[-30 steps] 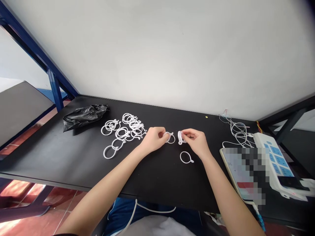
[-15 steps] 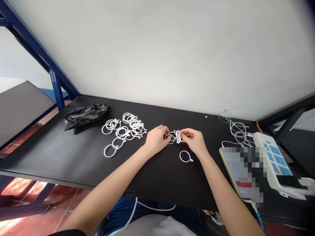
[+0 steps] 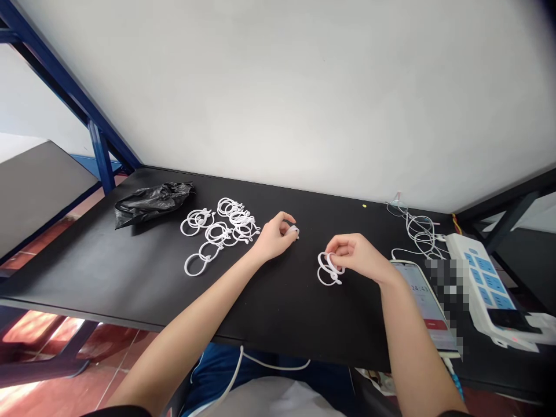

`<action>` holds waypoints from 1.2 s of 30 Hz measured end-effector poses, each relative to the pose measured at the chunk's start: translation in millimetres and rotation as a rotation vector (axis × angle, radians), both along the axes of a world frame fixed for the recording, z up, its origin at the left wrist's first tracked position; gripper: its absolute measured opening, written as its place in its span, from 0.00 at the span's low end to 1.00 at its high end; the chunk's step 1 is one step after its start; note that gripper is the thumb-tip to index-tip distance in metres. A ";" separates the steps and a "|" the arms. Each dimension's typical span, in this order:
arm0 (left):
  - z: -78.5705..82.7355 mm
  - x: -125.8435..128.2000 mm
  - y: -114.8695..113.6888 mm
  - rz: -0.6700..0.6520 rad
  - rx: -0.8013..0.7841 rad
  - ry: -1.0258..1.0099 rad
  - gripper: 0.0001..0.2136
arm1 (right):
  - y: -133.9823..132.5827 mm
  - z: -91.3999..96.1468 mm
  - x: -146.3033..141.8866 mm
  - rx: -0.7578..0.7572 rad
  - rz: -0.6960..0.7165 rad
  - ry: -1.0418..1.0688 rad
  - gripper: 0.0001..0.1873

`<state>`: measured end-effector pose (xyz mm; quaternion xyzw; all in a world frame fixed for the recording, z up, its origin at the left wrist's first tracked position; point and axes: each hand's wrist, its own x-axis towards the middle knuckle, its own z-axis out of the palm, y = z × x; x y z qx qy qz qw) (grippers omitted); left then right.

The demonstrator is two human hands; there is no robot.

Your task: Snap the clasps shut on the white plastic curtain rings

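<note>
White curtain rings with small eyelets lie about on the black table. My left hand (image 3: 278, 234) is closed, with a white curtain ring (image 3: 293, 231) partly showing between thumb and fingers; how many it holds is hidden. To the right, my right hand (image 3: 351, 255) pinches white curtain rings (image 3: 330, 262) between thumb and fingertips. They hang over a single curtain ring (image 3: 322, 281) lying on the tabletop and overlap it in view. Left of my left hand spreads a loose pile of several curtain rings (image 3: 219, 231), some of them overlapping.
A crumpled black plastic bag (image 3: 152, 204) lies at the back left of the table (image 3: 278, 313). On the right are a phone (image 3: 428, 301), a white power strip (image 3: 482, 278) with blue sockets, and a tangled white cable (image 3: 420, 234). A white wall rises behind.
My hands have moved apart. The right has come toward me and right with rings, over the lone ring. The left has shifted slightly left, holding a ring.
</note>
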<state>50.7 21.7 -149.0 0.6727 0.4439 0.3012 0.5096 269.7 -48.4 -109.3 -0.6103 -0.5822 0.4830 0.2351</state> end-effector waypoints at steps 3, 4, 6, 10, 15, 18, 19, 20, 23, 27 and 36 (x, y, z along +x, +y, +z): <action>1.5 0.1 0.8 -0.030 -0.154 -0.129 0.09 | -7.3 3.8 0.3 -0.003 0.020 -0.134 0.04; 2.7 0.4 0.4 -0.045 -0.202 -0.167 0.09 | -8.9 2.7 -0.9 0.010 0.023 -0.186 0.06; 5.7 0.7 -1.0 -0.074 -0.291 -0.244 0.09 | -10.7 -0.5 -4.0 0.042 0.041 -0.282 0.05; 9.6 -0.3 -2.9 -0.117 -0.429 -0.380 0.06 | -9.8 -0.6 -10.9 0.121 0.130 -0.385 0.06; 12.5 -3.3 -4.3 -0.154 -0.530 -0.453 0.08 | -1.5 17.0 -22.1 0.256 0.215 -0.383 0.09; 14.9 -3.7 -6.0 -0.211 -0.577 -0.481 0.14 | 4.6 25.1 -27.5 0.363 0.210 -0.343 0.10; 15.4 -3.7 -6.5 -0.231 -0.590 -0.490 0.16 | 6.6 25.9 -28.5 0.402 0.204 -0.315 0.11; 15.6 -3.7 -6.8 -0.244 -0.598 -0.496 0.17 | 8.6 25.6 -29.3 0.434 0.198 -0.283 0.11; 15.1 -4.0 -6.3 -0.217 -0.591 -0.507 0.19 | 13.8 20.2 -30.0 0.481 0.192 -0.180 0.09; 17.4 -4.9 -5.3 -0.231 -0.627 -0.523 0.21 | 17.6 9.5 -31.0 0.565 0.162 -0.131 0.09; 15.6 -3.8 -7.2 -0.287 -0.679 -0.664 0.16 | 16.0 -3.3 -35.2 0.580 0.032 0.001 0.13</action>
